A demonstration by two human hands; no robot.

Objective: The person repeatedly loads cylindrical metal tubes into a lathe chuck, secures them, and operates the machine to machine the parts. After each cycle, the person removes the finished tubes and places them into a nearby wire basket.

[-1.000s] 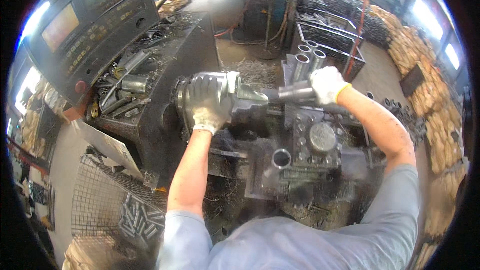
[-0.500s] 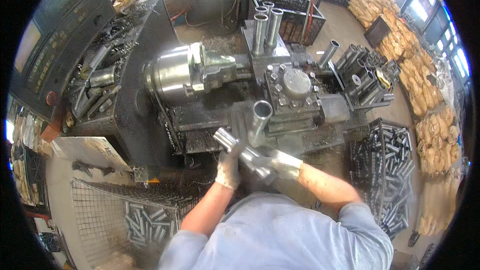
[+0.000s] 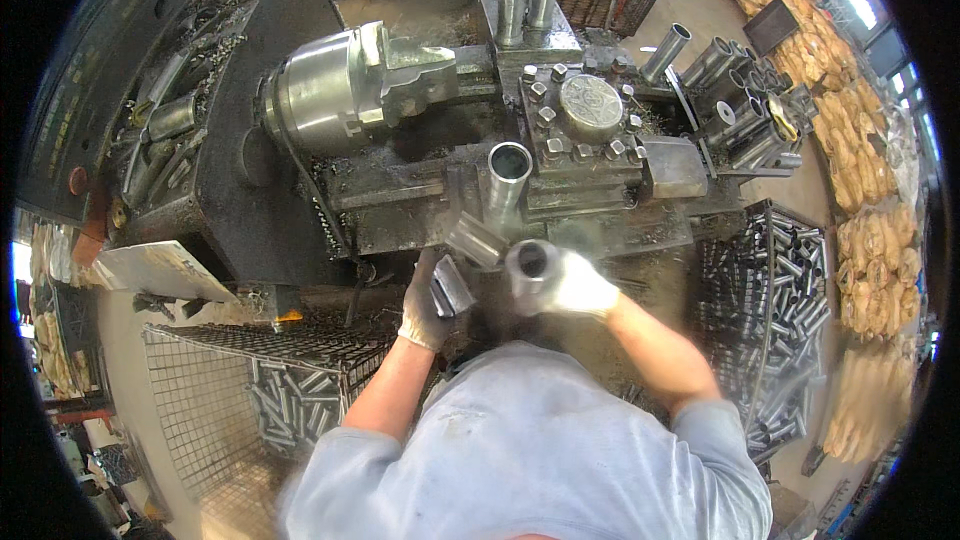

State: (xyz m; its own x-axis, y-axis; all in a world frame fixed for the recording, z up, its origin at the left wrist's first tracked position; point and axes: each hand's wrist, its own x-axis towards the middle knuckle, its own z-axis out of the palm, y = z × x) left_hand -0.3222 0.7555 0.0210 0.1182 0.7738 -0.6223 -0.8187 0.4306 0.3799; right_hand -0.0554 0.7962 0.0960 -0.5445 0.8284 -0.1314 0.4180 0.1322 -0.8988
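Observation:
My left hand (image 3: 424, 302), in a dirty glove, is closed on a short grooved metal piece (image 3: 453, 288). My right hand (image 3: 583, 285), in a whitish glove, grips a metal tube (image 3: 532, 265) whose open end faces up; motion blurs both. Between the two hands shows another short metal piece (image 3: 477, 240), also blurred; whether it rests on anything I cannot tell. Just beyond it a metal tube (image 3: 507, 185) stands upright on the lathe, touched by neither hand. The lathe's chuck (image 3: 318, 90) lies farther off to the left, and its square tool post (image 3: 590, 108) behind the standing tube.
Several tubes (image 3: 512, 2) stand on the machine's far block, and more lean in a rack (image 3: 735, 105) at right. A crate of metal tubes (image 3: 790, 285) is at my right, a wire basket (image 3: 205, 410) with tubes at my left. Brown bundles (image 3: 868, 250) line the far right.
The tube held between both hands has turned end-up in my right hand. My hands have moved apart, the left keeping a short metal piece. The view has tipped lower.

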